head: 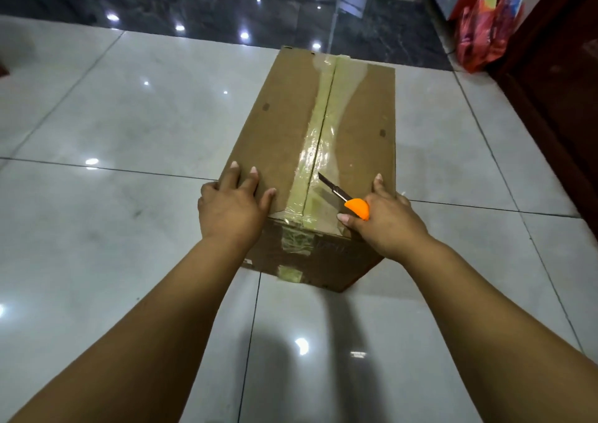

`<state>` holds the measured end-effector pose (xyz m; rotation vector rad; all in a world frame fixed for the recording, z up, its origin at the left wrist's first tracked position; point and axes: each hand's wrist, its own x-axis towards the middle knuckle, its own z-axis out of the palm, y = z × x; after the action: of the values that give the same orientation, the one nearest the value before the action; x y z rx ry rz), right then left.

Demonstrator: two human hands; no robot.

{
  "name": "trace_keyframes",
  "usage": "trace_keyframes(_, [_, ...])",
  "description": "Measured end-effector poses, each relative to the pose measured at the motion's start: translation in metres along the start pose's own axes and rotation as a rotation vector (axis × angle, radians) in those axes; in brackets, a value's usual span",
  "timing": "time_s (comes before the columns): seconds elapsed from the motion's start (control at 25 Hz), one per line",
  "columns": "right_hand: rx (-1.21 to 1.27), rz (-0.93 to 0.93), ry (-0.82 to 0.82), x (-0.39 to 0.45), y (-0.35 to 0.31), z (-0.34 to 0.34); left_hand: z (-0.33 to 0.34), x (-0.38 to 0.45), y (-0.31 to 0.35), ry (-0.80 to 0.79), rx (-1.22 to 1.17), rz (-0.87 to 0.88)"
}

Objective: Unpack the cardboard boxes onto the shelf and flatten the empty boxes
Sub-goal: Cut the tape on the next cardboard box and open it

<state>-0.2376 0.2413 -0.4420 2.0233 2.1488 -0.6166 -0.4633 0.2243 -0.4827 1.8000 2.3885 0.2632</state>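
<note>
Seam direction is the whole story from the head view: the cardboard box [310,150] sits on the tiled floor [113,115] right in front, long axis running straight away from the person, and the taped centre seam [320,131] follows that same line. Left hand [231,205] is flat, fingers spread, pressing the near left corner of the top flap. Right hand [385,218] is wrapped around an orange box cutter [344,197], blade angled at the seam's near end, so it's the nearer one for the cut. Can't quite tell if the tip is already in the tape. I'd guess the slice goes away from the body.
</note>
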Motion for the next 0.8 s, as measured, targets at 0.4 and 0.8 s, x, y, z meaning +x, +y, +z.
trace_keyframes(0.4, [-0.006, -0.022, 0.068, -0.051, 0.018, 0.023, -0.022, -0.103, 0.021, -0.169, 0.136, -0.182])
trace_keyframes(0.8, [0.019, -0.041, -0.047, -0.062, 0.038, 0.022, -0.029, -0.151, 0.040, -0.222, 0.125, -0.166])
